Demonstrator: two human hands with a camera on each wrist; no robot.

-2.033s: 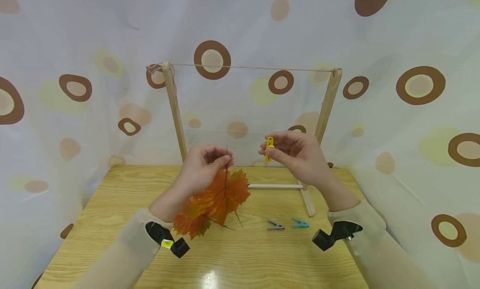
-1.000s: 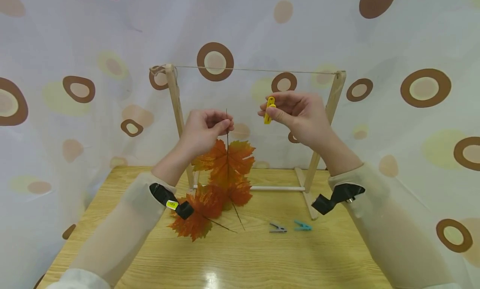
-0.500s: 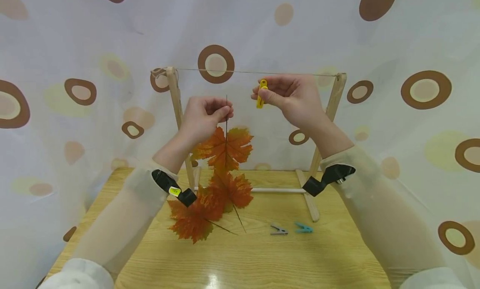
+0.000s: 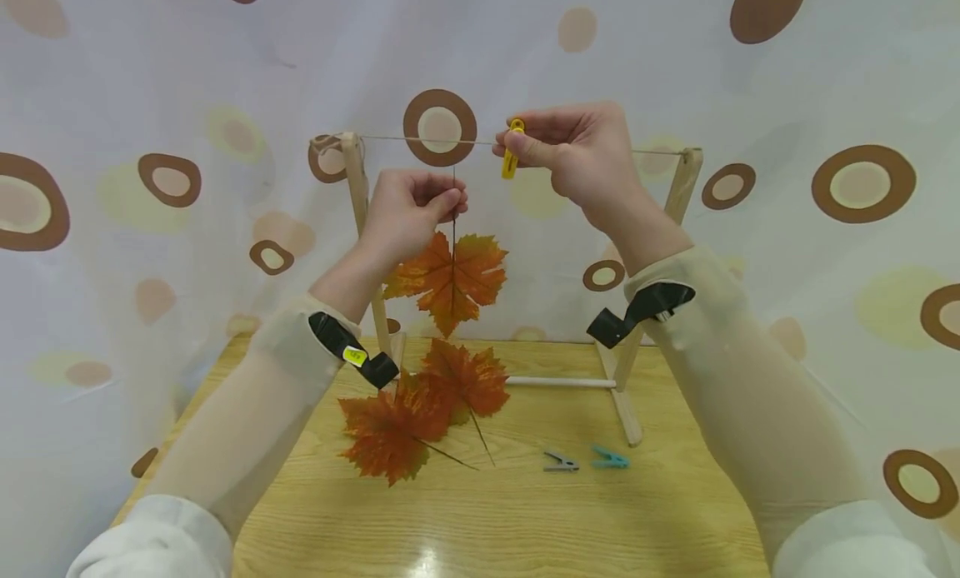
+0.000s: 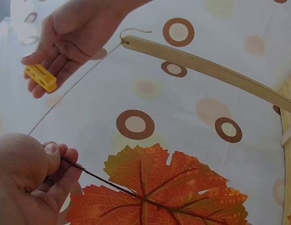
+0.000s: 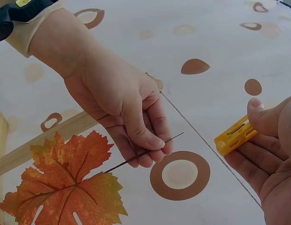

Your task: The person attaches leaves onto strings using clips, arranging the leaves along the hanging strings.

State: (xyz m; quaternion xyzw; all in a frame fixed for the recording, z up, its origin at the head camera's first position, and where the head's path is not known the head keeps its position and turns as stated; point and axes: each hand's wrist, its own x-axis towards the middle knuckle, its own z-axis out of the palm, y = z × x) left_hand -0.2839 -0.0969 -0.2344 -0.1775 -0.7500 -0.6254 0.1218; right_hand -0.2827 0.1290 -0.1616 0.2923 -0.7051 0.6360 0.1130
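My left hand (image 4: 412, 211) pinches the dark stem of an orange maple-like leaf (image 4: 453, 282), which hangs below the fingers. The stem's tip points up toward the string (image 4: 386, 137), and in the right wrist view it ends a little short of it. Between thumb and fingers, my right hand (image 4: 585, 149) holds a yellow clothespin (image 4: 512, 149) close to the string, to the right of the stem. In the right wrist view the clothespin (image 6: 235, 136) is beside the string, not visibly clipped to it.
Two wooden posts (image 4: 358, 195) with a white crossbar (image 4: 562, 382) carry the string. More orange leaves (image 4: 386, 436) lie overlapping on the wooden table (image 4: 480, 520). A grey clothespin (image 4: 561, 461) and a blue clothespin (image 4: 610, 457) lie right of them. A spotted curtain surrounds the table.
Both hands have risen from near table height toward the string, lifting the leaf off the others. The right hand with the yellow clothespin has also shifted left, closer to the stem.
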